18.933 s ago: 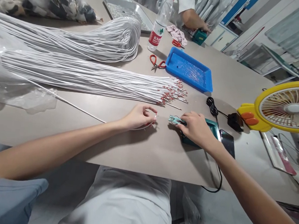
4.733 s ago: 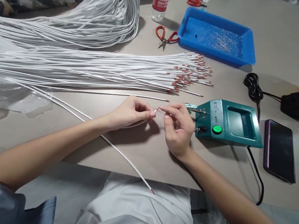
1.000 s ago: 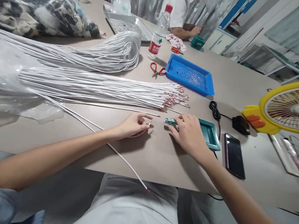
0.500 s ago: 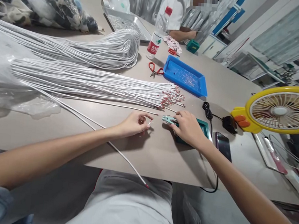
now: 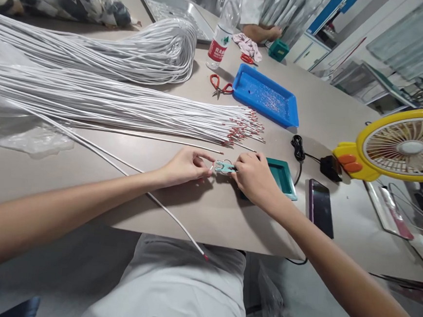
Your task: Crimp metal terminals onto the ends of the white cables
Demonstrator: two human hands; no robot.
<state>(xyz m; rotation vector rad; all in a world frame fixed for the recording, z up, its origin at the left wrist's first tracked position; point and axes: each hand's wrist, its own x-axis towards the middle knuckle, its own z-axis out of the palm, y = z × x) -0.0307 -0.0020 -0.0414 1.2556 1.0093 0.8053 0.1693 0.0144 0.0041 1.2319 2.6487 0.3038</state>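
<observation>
My left hand (image 5: 185, 167) pinches the end of a thin white wire (image 5: 98, 152) that trails off to the left across the table. The wire's tip sits right at the metal jaws (image 5: 224, 167) of a small green machine (image 5: 279, 174). My right hand (image 5: 254, 178) rests on the machine's front, fingers curled over the jaw part. Another white wire with a red tip (image 5: 177, 222) hangs over the table's near edge. A flat bundle of white wires with red tips (image 5: 127, 109) lies just behind my hands.
A looped coil of white wire (image 5: 146, 55) lies far left. Beyond are red pliers (image 5: 219, 86), a blue tray (image 5: 265, 96), a water bottle (image 5: 223, 32). A phone (image 5: 320, 207), black adapter (image 5: 330, 166) and yellow fan (image 5: 405, 147) stand right. Another person's arm (image 5: 261, 33) works at the far end.
The machine's jaws and my right hand have shifted left toward my left hand, closing the gap to the wire tip. The head view tilted slightly.
</observation>
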